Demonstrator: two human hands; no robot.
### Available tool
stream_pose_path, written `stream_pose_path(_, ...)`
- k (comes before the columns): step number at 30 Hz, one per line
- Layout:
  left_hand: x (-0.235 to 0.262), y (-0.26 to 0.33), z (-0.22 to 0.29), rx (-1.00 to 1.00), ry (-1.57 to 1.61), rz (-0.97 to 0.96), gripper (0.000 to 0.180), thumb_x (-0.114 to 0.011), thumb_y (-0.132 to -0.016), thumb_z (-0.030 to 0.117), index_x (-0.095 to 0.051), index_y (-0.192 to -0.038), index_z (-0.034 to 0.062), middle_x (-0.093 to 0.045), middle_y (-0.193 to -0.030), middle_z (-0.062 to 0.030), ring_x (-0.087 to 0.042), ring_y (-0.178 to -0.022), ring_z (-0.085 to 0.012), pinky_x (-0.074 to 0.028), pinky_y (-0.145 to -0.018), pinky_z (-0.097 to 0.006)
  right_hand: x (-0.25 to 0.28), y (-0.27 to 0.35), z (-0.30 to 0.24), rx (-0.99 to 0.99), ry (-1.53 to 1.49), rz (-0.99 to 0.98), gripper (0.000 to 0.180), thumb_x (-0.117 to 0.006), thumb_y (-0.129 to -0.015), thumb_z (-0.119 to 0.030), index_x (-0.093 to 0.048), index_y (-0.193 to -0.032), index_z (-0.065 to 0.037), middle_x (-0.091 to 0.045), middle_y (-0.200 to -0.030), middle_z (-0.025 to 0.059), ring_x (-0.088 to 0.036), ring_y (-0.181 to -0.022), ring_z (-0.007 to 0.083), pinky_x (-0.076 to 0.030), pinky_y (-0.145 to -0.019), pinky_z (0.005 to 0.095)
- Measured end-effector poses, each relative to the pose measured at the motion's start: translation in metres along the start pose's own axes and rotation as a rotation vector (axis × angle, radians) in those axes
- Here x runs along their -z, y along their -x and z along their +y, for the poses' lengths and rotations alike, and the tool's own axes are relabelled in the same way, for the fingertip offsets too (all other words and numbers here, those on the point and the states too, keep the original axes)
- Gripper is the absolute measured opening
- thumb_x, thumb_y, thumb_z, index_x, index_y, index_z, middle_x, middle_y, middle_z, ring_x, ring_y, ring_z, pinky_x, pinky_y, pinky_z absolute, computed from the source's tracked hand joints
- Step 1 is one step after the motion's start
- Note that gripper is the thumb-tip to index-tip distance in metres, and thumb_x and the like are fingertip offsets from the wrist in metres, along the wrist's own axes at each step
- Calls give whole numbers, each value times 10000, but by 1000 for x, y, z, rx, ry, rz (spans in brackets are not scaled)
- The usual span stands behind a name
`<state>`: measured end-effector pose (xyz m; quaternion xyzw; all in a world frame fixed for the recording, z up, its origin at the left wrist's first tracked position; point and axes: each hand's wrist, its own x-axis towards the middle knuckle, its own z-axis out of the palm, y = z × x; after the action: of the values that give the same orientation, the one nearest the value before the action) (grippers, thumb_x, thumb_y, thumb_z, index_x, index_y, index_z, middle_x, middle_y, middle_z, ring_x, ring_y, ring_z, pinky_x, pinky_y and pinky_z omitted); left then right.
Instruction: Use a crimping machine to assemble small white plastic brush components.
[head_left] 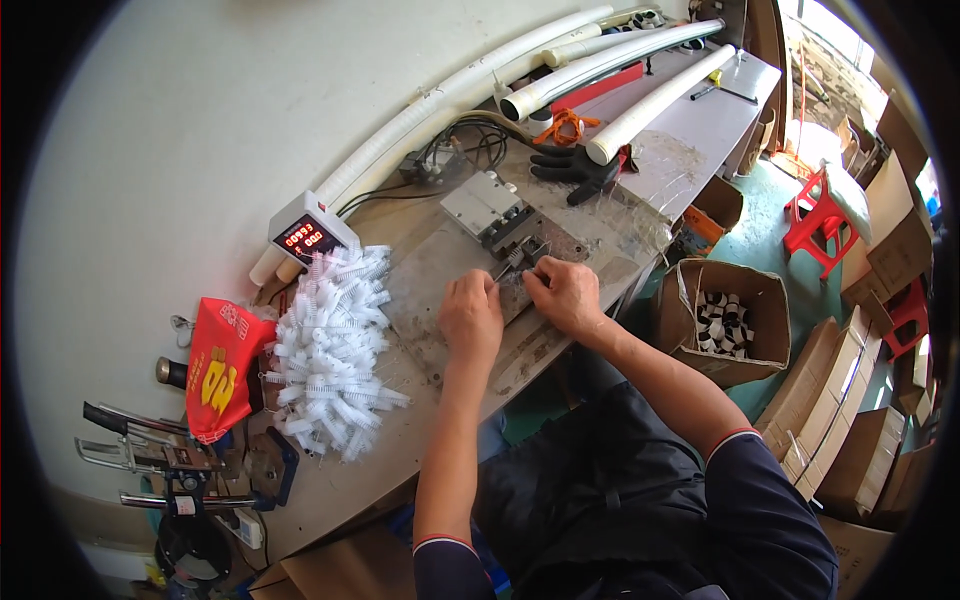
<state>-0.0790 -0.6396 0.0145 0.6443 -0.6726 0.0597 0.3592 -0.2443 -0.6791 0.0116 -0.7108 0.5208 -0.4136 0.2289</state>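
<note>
My left hand (473, 312) is closed in a pinch over the worktable, at the near side of a small metal fixture (522, 252). From its fingertips a thin metal wire (503, 272) runs toward the fixture. Just right of it, my right hand (566, 294) is also closed, its fingertips against the fixture's near end; what they grip is hidden. The fixture joins a metal block machine (489, 208) bolted to a worn plate. Left of my hands lies a heap of white bristle brushes (335, 355) with thin wire stems.
A counter box with red digits (310, 232) stands behind the brushes, beside a red bag (222, 370). Long white tubes (640, 115) and a black glove (578, 172) lie at the far side. Right of the table, a cardboard box (685, 335) holds short white-and-black pieces.
</note>
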Motion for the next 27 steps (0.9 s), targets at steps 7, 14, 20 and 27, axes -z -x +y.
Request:
stream_pose_path(7, 7, 9, 4, -87, -34, 81, 180, -760, -858, 83, -690, -1023, 98, -705, -919, -75, -664, -876, -300, -526, -752, -430, 5, -1, 2, -34, -58, 10, 259, -705, -885, -309, -695, -805, -63, -689, -724, 161, -688, -739, 394, -532, -676, 485)
stream_pose_path(14, 26, 16, 7, 463, 554, -138, 156, -604, -1006, 171, -695, -1001, 43, -680, -746, -76, -614, -636, -192, -488, -623, -341, 4, -1, 4, -36, -202, 20, 191, -709, -876, -234, -693, -889, -44, -717, -793, 155, -708, -753, 363, -546, -701, 440)
stream_pose_path(20, 31, 18, 12, 571, 640, -278, 216, -562, -1044, 212, -684, -1022, 35, -636, -687, -34, -552, -588, -105, -450, -575, -289, 1, 0, 9, 0, -286, -21, 270, -690, -849, -177, -674, -1062, -13, -718, -784, 156, -715, -737, 321, -549, -705, 410)
stream_pose_path(27, 33, 25, 16, 366, 455, -130, 176, -581, -1057, 175, -687, -1040, 36, -622, -695, 0, -522, -637, -71, -428, -599, -258, 7, 1, 17, -21, -579, -159, 360, -707, -874, -196, -659, -1142, 40, -679, -774, 110, -616, -706, 157, -512, -677, 319)
